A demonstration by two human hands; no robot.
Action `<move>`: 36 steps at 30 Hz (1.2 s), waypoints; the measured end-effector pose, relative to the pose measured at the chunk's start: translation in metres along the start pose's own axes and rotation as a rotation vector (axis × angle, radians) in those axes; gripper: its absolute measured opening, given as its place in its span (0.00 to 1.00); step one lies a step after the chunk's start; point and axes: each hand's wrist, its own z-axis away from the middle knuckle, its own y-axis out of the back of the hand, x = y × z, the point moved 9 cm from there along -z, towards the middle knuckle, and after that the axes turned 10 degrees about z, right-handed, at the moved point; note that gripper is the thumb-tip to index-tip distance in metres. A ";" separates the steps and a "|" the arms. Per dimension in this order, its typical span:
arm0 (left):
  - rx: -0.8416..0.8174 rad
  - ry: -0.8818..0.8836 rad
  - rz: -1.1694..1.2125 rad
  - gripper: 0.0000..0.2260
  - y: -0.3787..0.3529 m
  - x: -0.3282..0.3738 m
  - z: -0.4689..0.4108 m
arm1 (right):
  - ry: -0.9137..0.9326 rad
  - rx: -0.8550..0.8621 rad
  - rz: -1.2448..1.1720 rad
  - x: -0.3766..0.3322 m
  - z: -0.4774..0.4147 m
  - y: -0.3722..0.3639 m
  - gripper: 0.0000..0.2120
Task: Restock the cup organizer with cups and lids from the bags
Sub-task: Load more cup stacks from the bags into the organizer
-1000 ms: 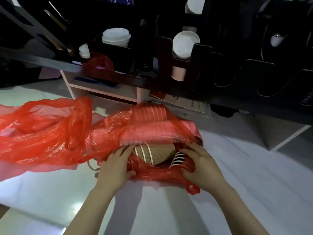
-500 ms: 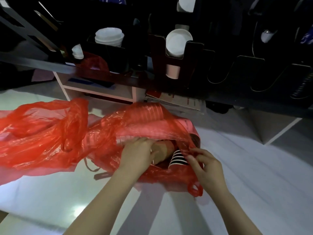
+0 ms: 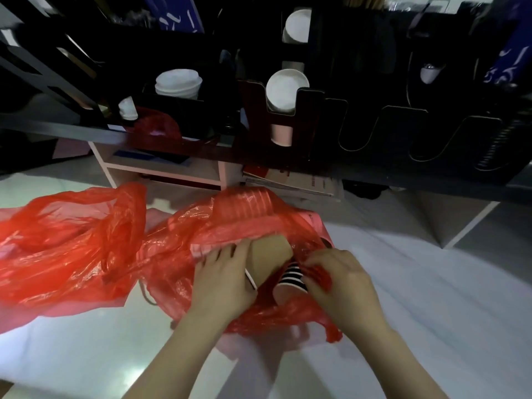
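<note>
The pale floor [image 3: 431, 298] fills the lower half, with its widest bare stretch from 3 to 5 o'clock. The black cup organizer [image 3: 359, 133] runs across the top from 10 to 2 o'clock. Its front wall is cut into U-shaped slots. One slot at 12 o'clock holds a white cup [image 3: 286, 87] lying with its mouth forward, above a pink cup [image 3: 281, 135]. A stack of white lids [image 3: 178, 83] stands at 11 o'clock.

A crumpled second red bag [image 3: 72, 249] sprawls at 9 o'clock and touches the red bag [image 3: 244, 214] at the centre. The red bag is thin and see-through, and ribbed cup sides show through its top. Its mouth opens toward 6 o'clock.

Inside that mouth the brown cups [image 3: 269, 254] lie on their side in a nested stack, plain kraft with a white rim. Just beside them, toward 4 o'clock, is a black-and-white striped cup [image 3: 290, 276].

The left hand [image 3: 223, 280] lies over the rim end of the brown cups with its fingers spread and nearly straight. Its thumb is hidden, so I cannot tell whether it grips. The right hand [image 3: 342, 283] pinches a bunch of the red bag's edge beside the striped cup.
</note>
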 end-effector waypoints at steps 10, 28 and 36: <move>0.167 0.080 0.953 0.40 0.054 -0.030 0.020 | 0.152 -0.357 0.552 -0.038 -0.018 -0.049 0.11; 0.583 0.246 1.327 0.37 0.085 -0.084 0.062 | -0.392 -0.054 -0.231 0.028 -0.037 -0.005 0.06; 0.555 0.370 1.178 0.41 0.052 -0.068 0.083 | -0.529 -0.247 -0.531 0.069 0.012 -0.034 0.11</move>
